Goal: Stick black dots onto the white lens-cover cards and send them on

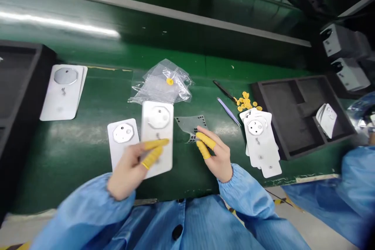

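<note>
My left hand (133, 164), with yellow finger cots on two fingers, is closed on the lower left part of a white plate (159, 136) that has an octagonal recess; hand and plate are slightly blurred. Partly behind the hand lies another white plate (123, 144). My right hand (212, 150), also in two yellow cots, has its fingertips at the right edge of a clear sheet (187, 124) dotted with small black pads. Whether those fingers grip a pad or the sheet is too small to tell. Above the plate sits a pile of clear plastic bags (164, 86) with one yellow cot on it.
Purple tweezers (229, 111), dark tweezers (224, 90) and several yellow cots (245, 101) lie right of centre. Beyond them are stacked white plates (259, 136) and a black divided tray (285, 119). More plates (63, 93) and a black tray (38, 70) stand left. A person's blue sleeve (356, 175) is at right.
</note>
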`<action>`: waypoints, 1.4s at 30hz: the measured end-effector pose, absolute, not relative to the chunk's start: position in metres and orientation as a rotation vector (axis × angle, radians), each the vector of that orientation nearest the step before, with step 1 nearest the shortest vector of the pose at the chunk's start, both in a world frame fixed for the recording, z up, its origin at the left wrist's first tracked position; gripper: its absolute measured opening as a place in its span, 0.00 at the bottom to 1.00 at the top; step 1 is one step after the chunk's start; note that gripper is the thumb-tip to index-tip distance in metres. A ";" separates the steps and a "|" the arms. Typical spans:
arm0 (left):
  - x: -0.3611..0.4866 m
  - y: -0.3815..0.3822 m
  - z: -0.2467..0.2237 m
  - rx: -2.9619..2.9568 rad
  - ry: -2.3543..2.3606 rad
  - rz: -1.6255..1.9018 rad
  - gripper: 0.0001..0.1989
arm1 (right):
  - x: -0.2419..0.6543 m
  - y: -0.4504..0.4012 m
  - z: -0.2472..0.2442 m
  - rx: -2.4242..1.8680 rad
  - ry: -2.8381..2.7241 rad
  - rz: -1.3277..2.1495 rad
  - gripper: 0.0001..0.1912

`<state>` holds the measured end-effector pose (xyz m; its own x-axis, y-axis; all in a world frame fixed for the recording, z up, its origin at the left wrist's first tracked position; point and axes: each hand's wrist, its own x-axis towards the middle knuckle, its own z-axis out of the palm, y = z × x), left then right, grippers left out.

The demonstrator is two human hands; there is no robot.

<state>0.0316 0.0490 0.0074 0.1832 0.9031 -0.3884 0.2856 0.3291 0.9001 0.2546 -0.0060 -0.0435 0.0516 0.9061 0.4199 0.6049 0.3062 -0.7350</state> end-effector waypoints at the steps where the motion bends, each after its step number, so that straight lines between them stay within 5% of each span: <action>1: 0.041 0.039 0.000 1.180 1.294 0.604 0.24 | 0.252 -0.007 -0.041 -1.370 -1.687 0.417 0.18; 8: 0.065 0.022 -0.025 1.134 1.282 0.654 0.15 | 0.245 -0.009 -0.040 -1.264 -1.872 0.526 0.18; 20: 0.065 0.007 -0.036 1.441 1.263 0.646 0.16 | 0.241 -0.003 -0.045 -1.110 -2.169 0.160 0.12; 35: 0.055 0.012 -0.051 1.718 1.266 0.632 0.15 | 0.239 0.000 -0.070 -1.108 -1.916 0.713 0.12; 42: 0.050 0.018 -0.050 1.756 1.208 0.579 0.13 | 0.232 0.005 -0.062 -1.242 -1.537 0.922 0.04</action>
